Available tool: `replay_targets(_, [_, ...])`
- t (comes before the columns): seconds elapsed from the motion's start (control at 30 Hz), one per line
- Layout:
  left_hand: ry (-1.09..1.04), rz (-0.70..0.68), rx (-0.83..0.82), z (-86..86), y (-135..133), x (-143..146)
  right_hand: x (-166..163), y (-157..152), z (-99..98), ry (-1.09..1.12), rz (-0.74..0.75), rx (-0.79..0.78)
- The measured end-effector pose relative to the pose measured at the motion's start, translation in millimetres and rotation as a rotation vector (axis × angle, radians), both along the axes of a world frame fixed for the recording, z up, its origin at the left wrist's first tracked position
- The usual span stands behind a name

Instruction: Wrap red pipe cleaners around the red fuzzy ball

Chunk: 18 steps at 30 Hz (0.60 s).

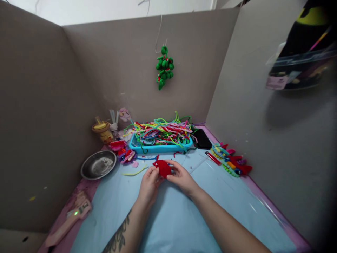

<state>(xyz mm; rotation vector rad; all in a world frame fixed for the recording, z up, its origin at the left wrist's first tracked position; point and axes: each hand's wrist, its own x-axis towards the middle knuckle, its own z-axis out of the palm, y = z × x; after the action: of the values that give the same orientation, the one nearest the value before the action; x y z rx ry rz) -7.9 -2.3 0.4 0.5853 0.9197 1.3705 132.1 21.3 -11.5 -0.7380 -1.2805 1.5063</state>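
Over the middle of the blue-covered table, both my hands are on a small red fuzzy piece (164,169), which looks made of chenille stems. My left hand (150,181) pinches its left edge, where a small loop sticks out. The fingers and thumb of my right hand (181,176) close around its right side. Just beyond lie a blue chenille stem (147,158) with a red end and a pale yellow stem (135,172).
A blue tray (160,149) heaped with coloured chenille stems stands at the back. To the left are a metal bowl (91,168) and a pink glue gun (70,221) with a green light. Right lie a black phone (202,139), a red tool (213,158) and colourful fuzzy crafts (229,160).
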Motion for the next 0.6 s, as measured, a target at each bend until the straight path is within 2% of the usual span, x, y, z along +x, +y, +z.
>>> replay_targets(0.17, [-0.007,0.105,0.002,-3.7,4,-1,-2,1,-4.5,0.038,-0.009,-0.031])
replay_targets(0.4, [-0.344,0.206,-0.094,-4.0,11,-1,-9,2,-15.4,0.137,-0.187,-0.210])
replay_targets(0.47, [-0.399,0.195,-0.113,-2.4,11,-1,-9,1,-12.2,0.207,-0.194,-0.284])
replay_targets(0.6, [-0.431,0.085,-0.130,-1.1,8,2,-5,1,-0.1,0.408,-0.092,-0.421])
